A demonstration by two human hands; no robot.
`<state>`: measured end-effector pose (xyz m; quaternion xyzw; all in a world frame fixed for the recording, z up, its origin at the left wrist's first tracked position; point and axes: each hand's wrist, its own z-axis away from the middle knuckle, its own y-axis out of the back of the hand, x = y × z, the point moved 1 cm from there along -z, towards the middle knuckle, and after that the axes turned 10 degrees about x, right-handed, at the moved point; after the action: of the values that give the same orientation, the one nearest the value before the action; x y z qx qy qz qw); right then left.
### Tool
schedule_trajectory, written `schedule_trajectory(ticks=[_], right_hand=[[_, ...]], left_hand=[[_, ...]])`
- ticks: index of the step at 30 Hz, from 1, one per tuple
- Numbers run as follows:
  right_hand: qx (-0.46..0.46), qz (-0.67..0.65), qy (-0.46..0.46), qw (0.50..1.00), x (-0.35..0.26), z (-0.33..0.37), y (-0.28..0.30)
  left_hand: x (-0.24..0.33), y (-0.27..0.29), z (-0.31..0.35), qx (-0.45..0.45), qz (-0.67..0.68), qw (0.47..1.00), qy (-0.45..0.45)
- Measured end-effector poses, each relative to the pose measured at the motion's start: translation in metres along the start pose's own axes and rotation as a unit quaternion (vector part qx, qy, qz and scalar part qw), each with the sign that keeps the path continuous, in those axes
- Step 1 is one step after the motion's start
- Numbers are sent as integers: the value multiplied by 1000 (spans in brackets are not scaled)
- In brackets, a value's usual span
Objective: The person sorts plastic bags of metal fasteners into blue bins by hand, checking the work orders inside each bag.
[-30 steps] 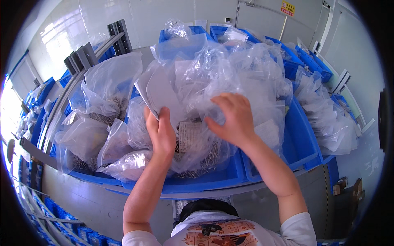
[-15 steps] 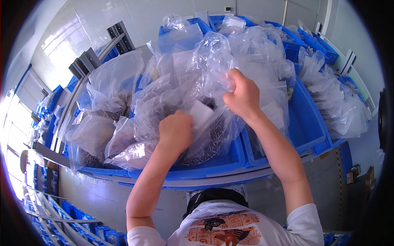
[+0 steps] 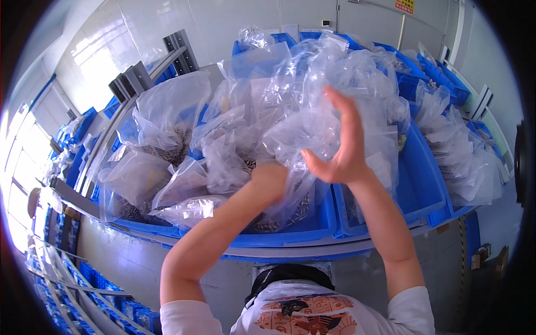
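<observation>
Centrally, a clear plastic bag [image 3: 296, 131] stands in the front blue bin [image 3: 279, 240], its film crumpled upward and small metal parts [image 3: 298, 213] showing near the bin's front edge. The left hand [image 3: 269, 181] is blurred and reaches among the folds, fingers hidden; whether it grasps anything cannot be told. The right hand [image 3: 340, 153] is released — thumb and fingers spread — beside the bag's upper film; contact is unclear. The film should prove light, limp and slippery, whereas the metal-filled bottom is likely heavy and apt to shift; thin plastic may tear if lifted by one fold. A gathered grip at the neck, with a palm beneath the parts, would suit it best.

The bins stand behind a grey rail [image 3: 296, 250], with a second bin [image 3: 419, 192] adjoining the right edge and more bags beyond the left. Surroundings: grey floor [image 3: 139, 254], pale wall panels [image 3: 251, 17] — bright light entering at left.
</observation>
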<state>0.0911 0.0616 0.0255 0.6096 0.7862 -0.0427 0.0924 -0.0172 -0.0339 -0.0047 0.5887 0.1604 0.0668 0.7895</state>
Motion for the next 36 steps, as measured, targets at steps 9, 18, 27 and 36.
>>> schedule_trajectory(ticks=[9, 18, 27, 36], right_hand=[[-97, -144, -389, 904, 30, 17, -12], [-461, -105, -253, 844, -54, 37, -53], [-371, 180, -90, 907, -42, 21, 3], [-232, -144, -193, 942, -14, 68, -107]], left_hand=[[-70, 26, 85, 259, -26, 965, 4], [-77, 19, 76, 305, 201, 909, -203], [-110, 35, 66, 378, 555, 734, 101], [-49, 51, 63, 412, 618, 670, 5]])
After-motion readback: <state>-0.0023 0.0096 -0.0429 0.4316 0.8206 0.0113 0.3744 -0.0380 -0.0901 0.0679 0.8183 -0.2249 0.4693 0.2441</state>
